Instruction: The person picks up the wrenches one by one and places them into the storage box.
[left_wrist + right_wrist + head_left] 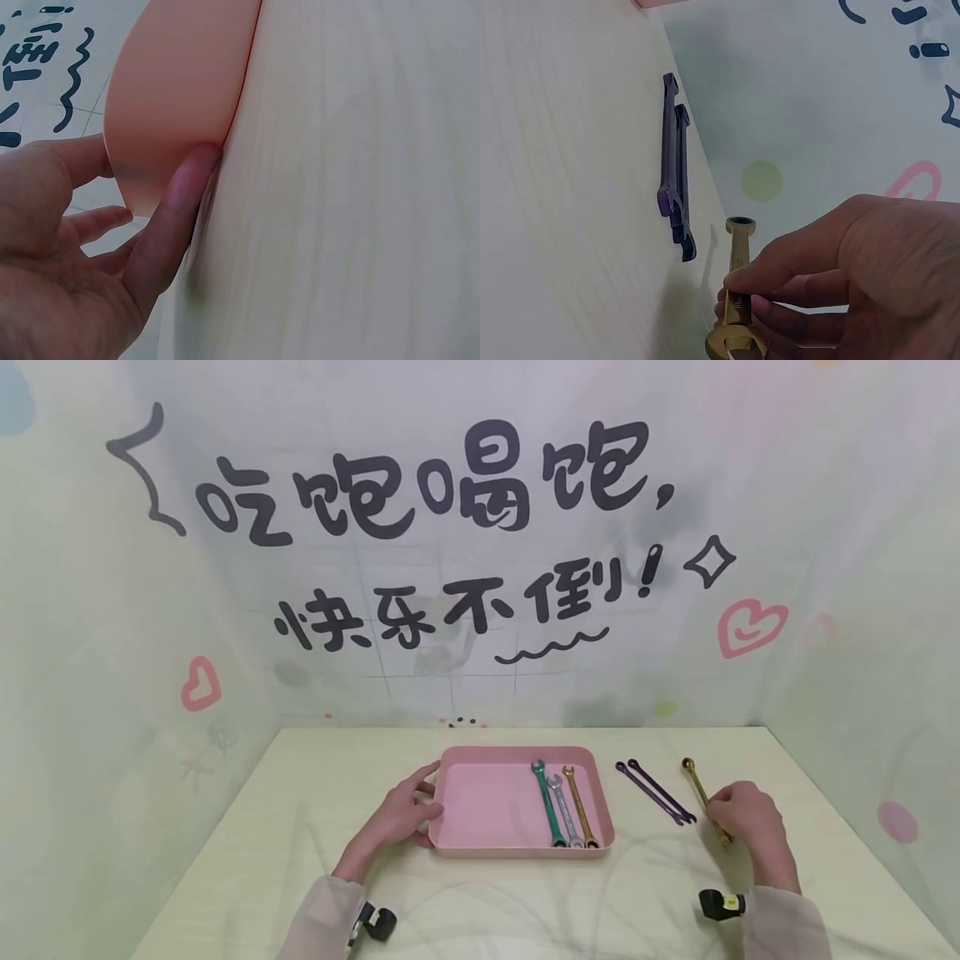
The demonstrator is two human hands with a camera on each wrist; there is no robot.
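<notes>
My left hand (397,814) grips the left side of a pink tray (480,852), and in the left wrist view its fingers bend about the tray's end wall (176,90). Three wrenches lie inside the tray toward its right: a green wrench (550,806), a silver wrench (566,814) and a gold one (580,806). Out on the right, my right hand (753,818) pinches another gold wrench (739,247) by its shaft. In the right wrist view, the open-end head points toward the camera, with the ring end farther off.
Between the tray and my right hand lie a purple wrench (651,793) and a dark wrench (663,792), side by side and slanted on the pale wooden table (525,910). A printed curtain wall (465,693) stands behind the table.
</notes>
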